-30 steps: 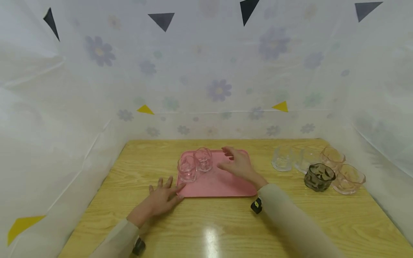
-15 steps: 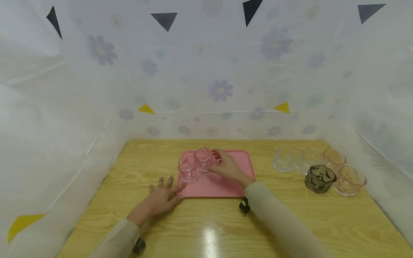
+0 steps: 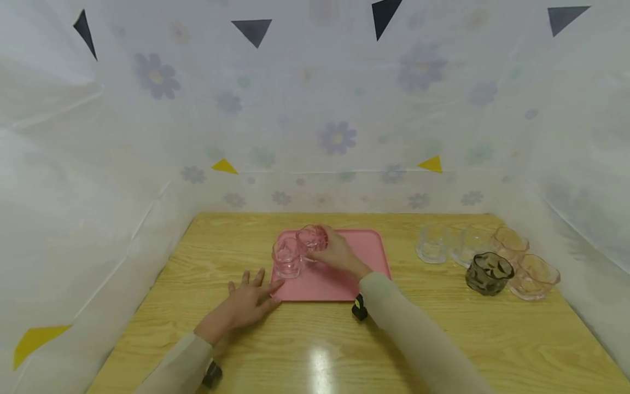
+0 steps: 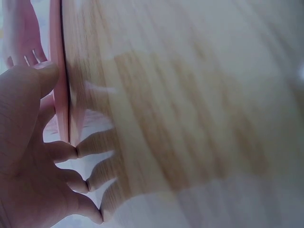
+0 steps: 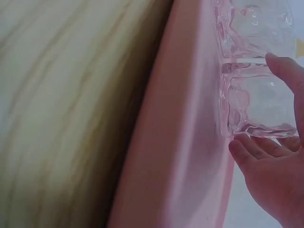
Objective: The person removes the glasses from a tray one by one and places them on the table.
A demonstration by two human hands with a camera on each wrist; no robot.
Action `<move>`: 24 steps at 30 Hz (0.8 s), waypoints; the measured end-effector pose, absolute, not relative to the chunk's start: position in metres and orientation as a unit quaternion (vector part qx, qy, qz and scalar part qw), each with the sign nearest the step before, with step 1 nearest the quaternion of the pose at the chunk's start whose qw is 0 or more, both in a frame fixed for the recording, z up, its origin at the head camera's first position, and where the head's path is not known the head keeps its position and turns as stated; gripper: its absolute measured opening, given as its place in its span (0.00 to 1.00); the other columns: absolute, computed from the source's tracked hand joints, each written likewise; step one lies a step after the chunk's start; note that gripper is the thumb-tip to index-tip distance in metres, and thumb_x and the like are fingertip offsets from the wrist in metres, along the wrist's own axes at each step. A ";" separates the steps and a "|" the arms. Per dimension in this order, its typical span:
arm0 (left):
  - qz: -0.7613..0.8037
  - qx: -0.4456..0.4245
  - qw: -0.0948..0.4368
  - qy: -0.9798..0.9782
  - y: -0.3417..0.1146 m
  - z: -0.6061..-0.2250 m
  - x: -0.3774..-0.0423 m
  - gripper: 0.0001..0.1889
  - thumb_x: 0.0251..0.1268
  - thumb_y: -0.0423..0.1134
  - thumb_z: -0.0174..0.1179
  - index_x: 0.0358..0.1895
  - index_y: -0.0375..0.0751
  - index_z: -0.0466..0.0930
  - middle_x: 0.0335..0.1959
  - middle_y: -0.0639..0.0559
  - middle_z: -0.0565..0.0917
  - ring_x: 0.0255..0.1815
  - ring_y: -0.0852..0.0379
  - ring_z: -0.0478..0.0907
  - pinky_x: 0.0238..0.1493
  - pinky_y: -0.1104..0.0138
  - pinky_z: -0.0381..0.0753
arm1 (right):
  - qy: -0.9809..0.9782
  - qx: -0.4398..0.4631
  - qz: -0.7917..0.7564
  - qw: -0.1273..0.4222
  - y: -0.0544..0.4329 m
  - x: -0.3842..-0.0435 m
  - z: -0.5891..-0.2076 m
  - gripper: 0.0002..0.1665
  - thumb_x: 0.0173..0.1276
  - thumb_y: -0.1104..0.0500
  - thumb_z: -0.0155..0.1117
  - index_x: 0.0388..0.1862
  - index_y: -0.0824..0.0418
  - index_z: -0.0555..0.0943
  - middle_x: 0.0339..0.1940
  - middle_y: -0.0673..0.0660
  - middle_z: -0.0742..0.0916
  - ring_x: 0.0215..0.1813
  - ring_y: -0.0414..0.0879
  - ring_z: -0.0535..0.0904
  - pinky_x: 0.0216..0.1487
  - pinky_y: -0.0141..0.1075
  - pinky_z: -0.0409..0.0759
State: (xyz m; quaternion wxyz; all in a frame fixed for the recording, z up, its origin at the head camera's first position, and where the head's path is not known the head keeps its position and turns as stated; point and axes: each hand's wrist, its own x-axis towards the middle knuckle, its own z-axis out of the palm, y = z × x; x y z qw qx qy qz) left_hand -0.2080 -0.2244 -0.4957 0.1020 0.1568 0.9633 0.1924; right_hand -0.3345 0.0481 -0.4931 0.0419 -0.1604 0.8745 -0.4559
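Two clear glasses stand side by side at the left of a pink tray (image 3: pixel 330 287) in the head view. My right hand (image 3: pixel 338 256) is at the back glass (image 3: pixel 306 238), thumb on its near side and fingers round its right side. In the right wrist view that glass (image 5: pixel 261 102) sits between my thumb and fingers, on the tray floor. The front glass (image 3: pixel 285 258) stands close beside it. My left hand (image 3: pixel 246 305) lies with fingers spread at the tray's front left corner, thumb and index finger touching the rim, the other fingers on the table.
On the right of the wooden table (image 3: pixel 315 339) stand two clear glasses (image 3: pixel 432 244), two amber-tinted glass bowls (image 3: pixel 534 276) and a dark smoky glass bowl (image 3: pixel 488 273). White patterned sheets (image 3: pixel 315 109) enclose the table at the back and both sides.
My right hand has moved left across the tray, and its fingers have closed round the back glass. My left hand and the glasses stay where they were.
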 end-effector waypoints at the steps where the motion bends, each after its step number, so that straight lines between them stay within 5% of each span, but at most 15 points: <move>1: 0.192 0.157 0.101 0.963 -0.224 -0.496 -0.208 0.28 0.82 0.63 0.49 0.80 0.66 0.67 0.84 0.29 0.52 0.81 0.13 0.40 0.67 0.14 0.34 | 0.873 -0.158 -0.460 0.044 0.047 -0.335 -0.493 0.60 0.60 0.44 0.83 0.84 0.59 0.61 0.76 0.66 0.78 0.75 0.64 0.75 0.76 0.61 0.74; 24: 0.193 0.159 0.096 0.963 -0.223 -0.493 -0.205 0.29 0.82 0.62 0.49 0.80 0.64 0.68 0.84 0.28 0.53 0.80 0.12 0.40 0.67 0.13 0.36 | 0.861 -0.143 -0.487 0.038 0.046 -0.334 -0.496 0.54 0.61 0.50 0.82 0.81 0.58 0.66 0.74 0.64 0.79 0.71 0.60 0.79 0.70 0.56 0.80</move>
